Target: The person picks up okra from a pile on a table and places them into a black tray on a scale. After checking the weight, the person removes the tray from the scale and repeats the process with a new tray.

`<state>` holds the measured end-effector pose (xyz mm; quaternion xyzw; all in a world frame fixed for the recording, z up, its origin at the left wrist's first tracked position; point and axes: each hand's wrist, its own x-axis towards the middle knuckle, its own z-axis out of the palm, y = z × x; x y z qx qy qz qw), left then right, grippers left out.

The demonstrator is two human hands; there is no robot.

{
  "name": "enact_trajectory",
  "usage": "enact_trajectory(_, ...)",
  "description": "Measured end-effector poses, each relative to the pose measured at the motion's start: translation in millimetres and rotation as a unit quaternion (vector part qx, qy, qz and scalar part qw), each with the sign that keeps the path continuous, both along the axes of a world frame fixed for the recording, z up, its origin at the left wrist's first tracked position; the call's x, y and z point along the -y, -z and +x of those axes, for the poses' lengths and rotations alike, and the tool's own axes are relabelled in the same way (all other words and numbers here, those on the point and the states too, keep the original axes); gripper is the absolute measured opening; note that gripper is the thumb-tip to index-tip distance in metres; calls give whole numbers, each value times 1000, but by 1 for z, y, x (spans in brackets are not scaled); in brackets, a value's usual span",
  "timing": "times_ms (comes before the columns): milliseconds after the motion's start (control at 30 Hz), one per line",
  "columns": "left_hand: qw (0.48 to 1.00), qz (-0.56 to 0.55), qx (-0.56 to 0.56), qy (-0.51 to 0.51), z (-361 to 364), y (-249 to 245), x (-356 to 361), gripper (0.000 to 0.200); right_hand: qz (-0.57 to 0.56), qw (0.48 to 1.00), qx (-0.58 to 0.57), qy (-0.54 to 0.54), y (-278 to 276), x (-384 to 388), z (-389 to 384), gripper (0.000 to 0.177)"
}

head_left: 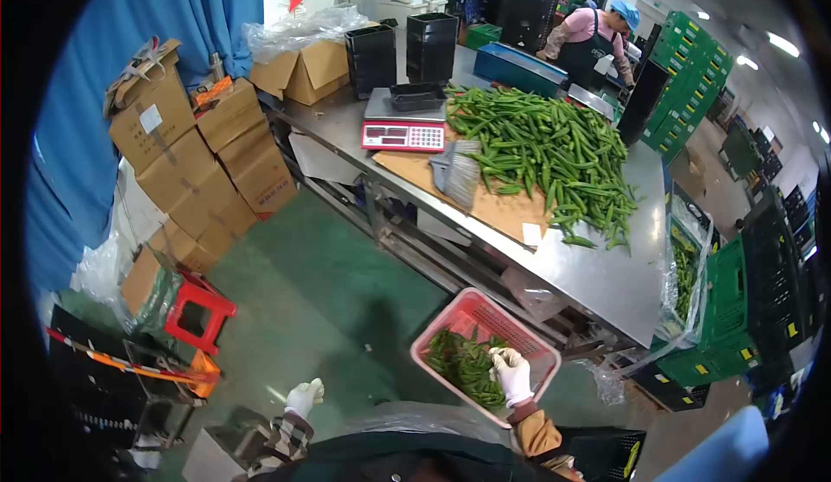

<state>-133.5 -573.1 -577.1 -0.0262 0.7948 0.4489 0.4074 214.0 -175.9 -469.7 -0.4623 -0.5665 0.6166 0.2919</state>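
My right hand (512, 376), in a white glove, is over the pink plastic basket (544, 362) on the floor. Its fingers are curled together; whatever they hold, if anything, cannot be made out. Inside the basket lie green okra pods (467, 365), some looking darker, beside that hand. My left hand (304, 397), also gloved in white, hangs apart to the left above the floor, fingers curled in with nothing visible in them. On the metal table (597, 296) ahead is a large heap of okra (550, 153).
A red-edged scale (403, 125) and a grey brush (457, 173) sit on the table. Cardboard boxes (182, 170) and a red stool (199, 313) are left. Green crates (714, 309) stand right. A co-worker (593, 45) in a blue cap is behind the table.
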Motion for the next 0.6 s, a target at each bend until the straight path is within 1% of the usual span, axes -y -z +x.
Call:
enact_trajectory(33,998,-2,19,-53,-19,-9,12,32,-19,999,38,-6,-29,5,-25,8)
enact_trajectory(67,994,-6,40,-105,-37,-15,23,30,30,999,32,-28,-18,4,-38,11)
enact_trajectory(100,990,3,42,-138,-49,-11,37,30,13,999,40,-26,-27,8,-53,12)
enact_trajectory(133,988,-14,43,-149,-60,-2,53,30,-4,998,52,-25,-37,6,-67,12)
enact_trajectory(167,985,-31,46,-163,-68,7,69,29,-9,996,74,-43,-37,3,-75,12)
enact_trajectory(200,982,-45,48,-178,-75,20,88,29,1,997,62,-46,-27,-1,-80,12)
enact_trajectory(233,983,-70,13,-172,-81,68,110,28,12,997,49,-51,-15,-7,-86,12)
enact_trajectory(267,981,-39,47,-184,-81,68,109,28,22,998,36,-56,-8,-11,-89,12)
enact_trajectory(333,972,19,113,-204,-79,54,94,29,-21,996,68,-48,-24,-21,-103,10)
enact_trajectory(367,976,16,109,-190,-73,50,78,33,-9,995,85,-48,-28,-30,-110,10)
enact_trajectory(400,976,49,174,-124,-81,50,73,35,2,994,100,-47,-30,-41,-117,10)
enact_trajectory(433,966,81,239,-57,-90,49,67,37,26,995,95,-34,-21,-58,-123,11)
enact_trajectory(467,975,46,210,-54,-90,40,57,38,51,994,91,-22,-14,-79,-130,12)
enact_trajectory(500,982,13,180,-52,-83,6,26,39,148,981,120,-23,-31,-101,-140,12)
enact_trajectory(533,988,-18,148,-50,-81,-19,3,40,246,958,147,-24,-52,-129,-152,13)
enact_trajectory(567,988,-29,139,-53,-85,-25,-3,40,170,972,162,26,-42,-172,-160,19)
enact_trajectory(600,989,-40,130,-56,-89,-27,-7,40,194,969,145,57,-79,-199,-177,28)
